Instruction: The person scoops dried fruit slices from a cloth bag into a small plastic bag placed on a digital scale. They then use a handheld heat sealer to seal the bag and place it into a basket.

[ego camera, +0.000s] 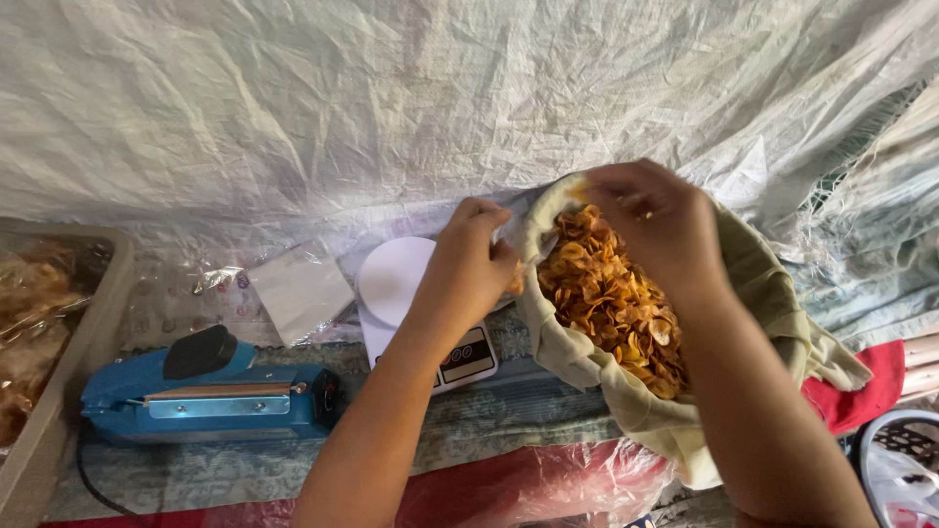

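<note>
The left hand (469, 256) pinches the cloth sack's (763, 284) rim at nine o'clock; the right hand (660, 220) closes on crinkled golden chips (611, 303) at twelve. A smooth white scale (391, 279) sits just beside, crowding the left edge.

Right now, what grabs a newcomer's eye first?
The heap of golden chips in a cloth-lined sack, centre right, with the right hand over it and the left hand at its rim. Next, the blue heat sealer lower left, beside a white scale.

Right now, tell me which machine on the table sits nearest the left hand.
The white digital scale, directly beneath the left hand; the blue heat sealer lies farther left.
</note>
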